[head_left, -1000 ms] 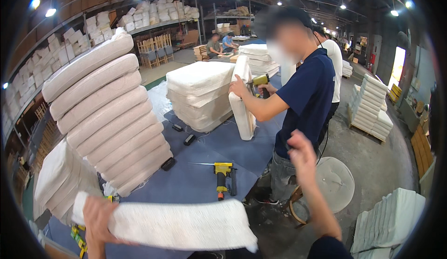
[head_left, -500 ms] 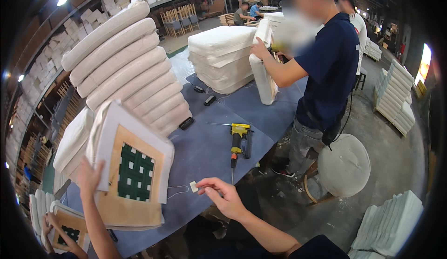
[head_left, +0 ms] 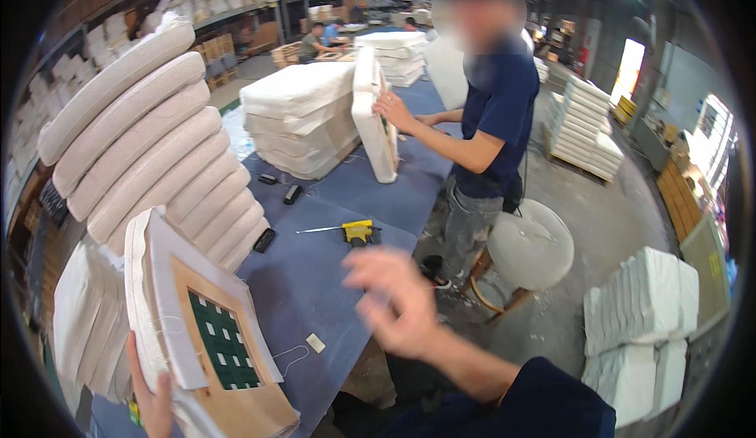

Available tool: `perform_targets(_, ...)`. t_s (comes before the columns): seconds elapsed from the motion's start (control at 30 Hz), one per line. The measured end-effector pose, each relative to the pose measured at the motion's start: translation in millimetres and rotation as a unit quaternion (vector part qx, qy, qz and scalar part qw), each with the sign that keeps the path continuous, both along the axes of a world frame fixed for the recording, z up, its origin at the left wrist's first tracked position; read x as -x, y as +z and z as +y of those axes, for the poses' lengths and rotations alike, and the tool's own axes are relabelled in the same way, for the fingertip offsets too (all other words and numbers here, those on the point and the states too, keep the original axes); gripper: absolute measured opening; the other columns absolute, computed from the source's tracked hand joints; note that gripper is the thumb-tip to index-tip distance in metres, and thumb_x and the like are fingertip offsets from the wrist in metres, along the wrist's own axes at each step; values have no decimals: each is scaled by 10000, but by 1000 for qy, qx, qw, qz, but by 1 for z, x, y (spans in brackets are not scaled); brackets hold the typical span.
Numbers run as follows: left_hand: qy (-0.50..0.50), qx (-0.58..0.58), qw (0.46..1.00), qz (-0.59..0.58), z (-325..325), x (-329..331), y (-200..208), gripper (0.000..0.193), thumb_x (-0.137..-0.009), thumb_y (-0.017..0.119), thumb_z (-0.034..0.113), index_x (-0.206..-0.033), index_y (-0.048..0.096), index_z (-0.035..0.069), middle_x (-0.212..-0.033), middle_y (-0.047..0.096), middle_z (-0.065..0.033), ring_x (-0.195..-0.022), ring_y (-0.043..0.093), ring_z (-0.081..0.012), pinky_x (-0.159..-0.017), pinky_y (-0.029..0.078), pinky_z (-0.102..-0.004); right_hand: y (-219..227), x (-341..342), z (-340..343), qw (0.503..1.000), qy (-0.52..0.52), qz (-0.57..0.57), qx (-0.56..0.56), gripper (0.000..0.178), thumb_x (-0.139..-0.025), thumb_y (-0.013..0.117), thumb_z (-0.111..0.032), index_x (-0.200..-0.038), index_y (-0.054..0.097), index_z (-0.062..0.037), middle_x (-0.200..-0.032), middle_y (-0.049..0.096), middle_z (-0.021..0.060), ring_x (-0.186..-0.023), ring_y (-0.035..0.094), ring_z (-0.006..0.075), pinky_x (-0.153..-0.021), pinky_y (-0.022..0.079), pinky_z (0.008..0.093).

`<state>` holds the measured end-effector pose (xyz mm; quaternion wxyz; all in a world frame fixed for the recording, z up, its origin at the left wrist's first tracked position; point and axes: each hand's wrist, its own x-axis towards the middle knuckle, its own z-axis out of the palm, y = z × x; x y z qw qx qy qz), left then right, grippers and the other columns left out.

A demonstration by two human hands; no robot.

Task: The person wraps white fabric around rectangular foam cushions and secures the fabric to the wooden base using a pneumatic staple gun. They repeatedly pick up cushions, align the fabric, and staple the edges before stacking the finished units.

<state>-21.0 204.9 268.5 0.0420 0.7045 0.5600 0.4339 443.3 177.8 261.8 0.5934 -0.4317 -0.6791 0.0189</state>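
Observation:
A seat cushion (head_left: 169, 312) with a wooden underside panel and dark green woven webbing (head_left: 223, 339) stands tilted at the left of the blue table (head_left: 315, 276). My left hand (head_left: 153, 395) grips its near left edge, the thumb on the side. My right hand (head_left: 398, 304) is in the air over the table edge, blurred, its fingers curved and apart with nothing in them. It partly hides a yellow and black pneumatic staple gun (head_left: 358, 231) lying just beyond. Beside the cushion's lower right corner lie a small white tag (head_left: 315, 343) and a loop of thin cord (head_left: 295, 355).
A tall stack of white cushions (head_left: 157, 135) leans behind mine. Farther back is another cushion pile (head_left: 299, 115). Across the table a co-worker (head_left: 496, 123) in dark blue holds a cushion (head_left: 374, 127) upright. To the right stand a round stool (head_left: 531, 245) and stacked cushions (head_left: 642, 335).
My right hand has moved away from the white tag, up toward the staple gun. The view has swung to the right. My left hand still holds the cushion, now more steeply tilted.

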Motion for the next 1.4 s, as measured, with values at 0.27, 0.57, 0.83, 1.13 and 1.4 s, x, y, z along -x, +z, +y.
perform_targets(0.27, -279, 6, 919, 280, 31, -57, 57, 344, -956, 643, 256, -1259, 771, 153, -1525, 635, -117, -1563, 400, -429, -1294, 134, -695, 66, -74, -35, 951, -289, -57, 91, 272, -920, 685, -28, -1191, 715, -30, -1335, 697, 151, -1272, 642, 356, -1097, 484, 458)
perform_targets(0.57, -533, 101, 763, 351, 102, -94, 99, 594, -837, 804, 470, -1288, 711, 95, -1383, 673, -137, -1463, 491, -374, -1279, 196, -663, 97, -46, 65, 891, -438, -78, -92, 642, -824, 804, -196, -1394, 594, 11, -1516, 535, 244, -1442, 465, 462, -1192, 366, 559)
perform_targets(0.83, -416, 67, 894, 151, 99, -76, 50, 191, -781, 826, 332, -835, 776, 156, -935, 733, 9, -1179, 654, -284, -1217, 292, -634, 56, 234, 140, 987, -152, -52, 27, 319, -823, 796, -138, -1126, 721, -75, -1117, 728, 99, -1091, 680, 315, -947, 490, 448)
perform_targets(1.13, -406, 95, 908, 32, 137, 46, 41, 134, -763, 817, 213, -709, 710, 153, -834, 689, 35, -1127, 676, -251, -1226, 280, -611, 184, 204, -61, 862, -458, -131, 175, 116, -1026, 662, -93, -1100, 701, -13, -1176, 676, 95, -1045, 648, 173, -948, 512, 319)
perform_targets(1.4, -538, 43, 840, 52, 172, 55, 65, 327, -917, 786, 295, -643, 764, 118, -675, 695, 3, -951, 680, -244, -1216, 297, -630, 131, 271, -84, 813, -433, -154, 358, 142, -1040, 688, -154, -1071, 742, -26, -1041, 711, 93, -947, 690, 181, -866, 549, 325)
